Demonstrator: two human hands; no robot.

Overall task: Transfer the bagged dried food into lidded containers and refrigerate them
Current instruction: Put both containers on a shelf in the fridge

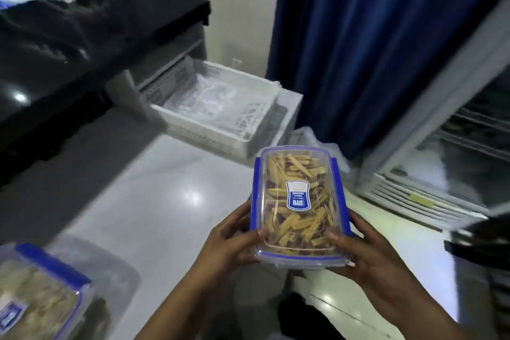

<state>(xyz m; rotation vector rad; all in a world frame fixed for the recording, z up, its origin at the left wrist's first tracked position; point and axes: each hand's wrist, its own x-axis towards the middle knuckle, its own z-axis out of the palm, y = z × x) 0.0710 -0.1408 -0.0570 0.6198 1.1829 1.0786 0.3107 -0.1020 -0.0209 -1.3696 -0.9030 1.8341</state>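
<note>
Open refrigerator, white-framed with wire shelves [452,163]: stands to the right and ahead of the carried box; the right hand is the nearer to it.

White slatted plastic basket, holding crumpled clear bags [218,107]: ahead on the floor, well apart.

2nd clear lidded container of pale dried strips, blue clips [38,295]: lower left, resting down, well apart.

Clear rectangular lidded container, blue clips, filled with tan dried strips [299,201]: held in the air at centre, lid on, long axis pointing away from the person.

Left hand [234,240]: grasping the container's near left corner.

Right hand [364,246]: grasping its near right corner, thumb on the lid.
</note>
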